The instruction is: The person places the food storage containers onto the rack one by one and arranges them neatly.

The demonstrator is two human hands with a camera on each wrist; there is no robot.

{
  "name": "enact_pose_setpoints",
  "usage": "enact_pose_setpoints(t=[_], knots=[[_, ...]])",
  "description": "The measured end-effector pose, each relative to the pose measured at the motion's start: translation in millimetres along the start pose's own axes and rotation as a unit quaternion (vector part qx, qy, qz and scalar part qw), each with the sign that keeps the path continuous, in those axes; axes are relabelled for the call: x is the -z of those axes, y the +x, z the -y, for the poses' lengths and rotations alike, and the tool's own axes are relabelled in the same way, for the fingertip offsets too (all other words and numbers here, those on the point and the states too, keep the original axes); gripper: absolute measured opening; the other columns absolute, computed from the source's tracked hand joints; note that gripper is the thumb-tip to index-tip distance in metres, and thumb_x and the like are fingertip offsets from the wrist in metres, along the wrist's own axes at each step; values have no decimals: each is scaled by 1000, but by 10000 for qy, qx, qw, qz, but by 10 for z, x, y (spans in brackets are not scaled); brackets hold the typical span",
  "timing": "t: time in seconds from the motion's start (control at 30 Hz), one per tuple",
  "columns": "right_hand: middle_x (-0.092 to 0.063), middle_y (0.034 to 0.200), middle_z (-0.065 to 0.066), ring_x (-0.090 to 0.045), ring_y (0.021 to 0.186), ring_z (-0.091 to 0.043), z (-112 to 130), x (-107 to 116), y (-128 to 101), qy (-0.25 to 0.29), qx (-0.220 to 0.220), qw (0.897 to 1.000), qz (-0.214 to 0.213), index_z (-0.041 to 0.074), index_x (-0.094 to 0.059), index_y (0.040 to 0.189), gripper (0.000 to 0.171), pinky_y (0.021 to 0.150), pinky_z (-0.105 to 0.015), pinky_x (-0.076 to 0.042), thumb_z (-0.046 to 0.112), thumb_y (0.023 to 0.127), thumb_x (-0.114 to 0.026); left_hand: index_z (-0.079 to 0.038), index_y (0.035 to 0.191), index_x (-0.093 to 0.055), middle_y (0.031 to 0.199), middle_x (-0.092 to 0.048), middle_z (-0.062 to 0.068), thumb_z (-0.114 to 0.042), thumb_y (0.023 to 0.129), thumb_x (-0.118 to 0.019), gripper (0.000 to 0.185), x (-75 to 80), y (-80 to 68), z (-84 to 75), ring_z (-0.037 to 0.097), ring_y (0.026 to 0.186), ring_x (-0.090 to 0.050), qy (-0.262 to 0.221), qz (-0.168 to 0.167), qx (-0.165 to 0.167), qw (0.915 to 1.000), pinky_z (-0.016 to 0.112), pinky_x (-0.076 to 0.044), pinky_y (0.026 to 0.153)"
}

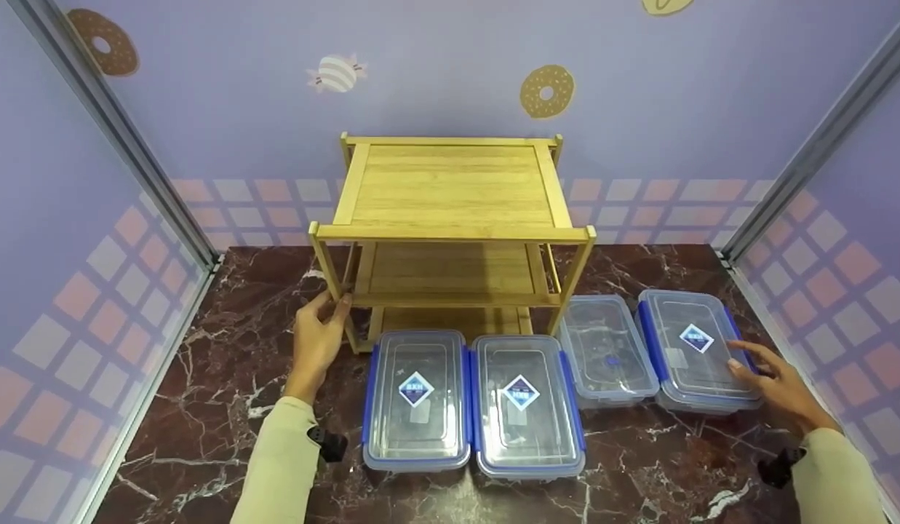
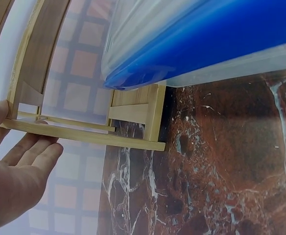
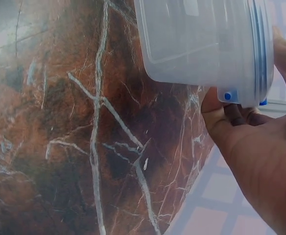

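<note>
Four clear lidded containers sit on the desk point(image 1: 202, 378) in front of a bamboo shelf rack point(image 1: 450, 218), and in the head view all of the rack's tiers are bare, so by my reading nothing is shelved yet and the whole lot is left to place. Left pair, first container point(image 1: 416, 399) and second container point(image 1: 526, 404), touch side by side; third container point(image 1: 608, 349) and far-right container point(image 1: 693, 351) lie just behind and to the right, the last one overlapping its neighbour's edge. Left hand point(image 1: 317, 342) holds the rack's front-left post at the middle tier, fingers curled round it. Right hand point(image 1: 773, 382) rests on the far-right container's near right corner, fingers fairly straight over the lid. Left wrist view: the left hand's fingers point(image 2: 33, 154) lie under the rack's lower rail point(image 2: 84, 134), thumb at its end; a blue-clipped container edge point(image 2: 192, 54) fills the top. Right wrist view: the right hand's thumb point(image 3: 221, 115) presses the container wall point(image 3: 202, 44) beside a blue clip; whether the fingers curl round the far side I cannot tell.
</note>
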State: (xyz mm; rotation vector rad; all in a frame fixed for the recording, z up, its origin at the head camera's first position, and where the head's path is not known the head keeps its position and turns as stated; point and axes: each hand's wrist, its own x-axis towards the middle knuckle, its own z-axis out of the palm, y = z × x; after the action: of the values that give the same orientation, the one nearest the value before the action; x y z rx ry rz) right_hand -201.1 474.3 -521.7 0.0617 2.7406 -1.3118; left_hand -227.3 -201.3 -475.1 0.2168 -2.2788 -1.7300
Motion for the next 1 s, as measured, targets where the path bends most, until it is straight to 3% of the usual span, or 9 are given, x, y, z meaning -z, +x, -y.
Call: enact_pose_setpoints(t=[0.1, 0.27, 0.47, 0.8, 1.0], knots=[[-20, 145, -32, -41, 109, -32, -26, 12, -18, 299, -135, 9994, 81, 15, -32, 147, 58, 75, -27, -45, 39, 97, -51, -10, 127, -60, 115, -64, 14, -28, 95, -58, 36, -1, 6, -3, 23, 108, -60, 53, 9, 31, 10000, 36, -48, 94], [-34, 129, -29, -53, 94, -19, -63, 7, -47, 793, -252, 9965, 72, 18, -33, 147, 57, 73, -30, -50, 38, 97, -51, -11, 128, -59, 116, -64, 15, -29, 95, -57, 37, -4, 4, -9, 26, 108, -60, 86, 45, 64, 9999, 39, -48, 93], [-48, 115, -9, -53, 92, -8, -97, -13, -83, 635, 7, 9980, -64, 17, -35, 146, 55, 73, -24, -49, 36, 98, -50, -12, 127, -59, 111, -65, 14, -30, 96, -57, 36, 4, -20, -18, 29, 103, -62, 151, 19, 84, 9998, 42, -50, 88], [-49, 111, -2, -57, 92, -6, -123, 19, -160, 872, 143, 9959, -205, 15, -36, 146, 53, 73, -24, -51, 31, 98, -51, -10, 128, -58, 115, -64, 15, -30, 95, -57, 39, -14, -10, 11, 27, 109, -60, -19, 5, 59, 10000, 40, -49, 92], [-51, 106, 9, -56, 88, 0, -114, 66, -207, 364, 201, 9982, -439, 16, -39, 145, 52, 70, -21, -50, 34, 97, -52, -9, 128, -58, 114, -64, 16, -27, 95, -57, 37, -27, -7, 18, 26, 109, -60, -183, -32, 97, 9998, 39, -48, 94]])
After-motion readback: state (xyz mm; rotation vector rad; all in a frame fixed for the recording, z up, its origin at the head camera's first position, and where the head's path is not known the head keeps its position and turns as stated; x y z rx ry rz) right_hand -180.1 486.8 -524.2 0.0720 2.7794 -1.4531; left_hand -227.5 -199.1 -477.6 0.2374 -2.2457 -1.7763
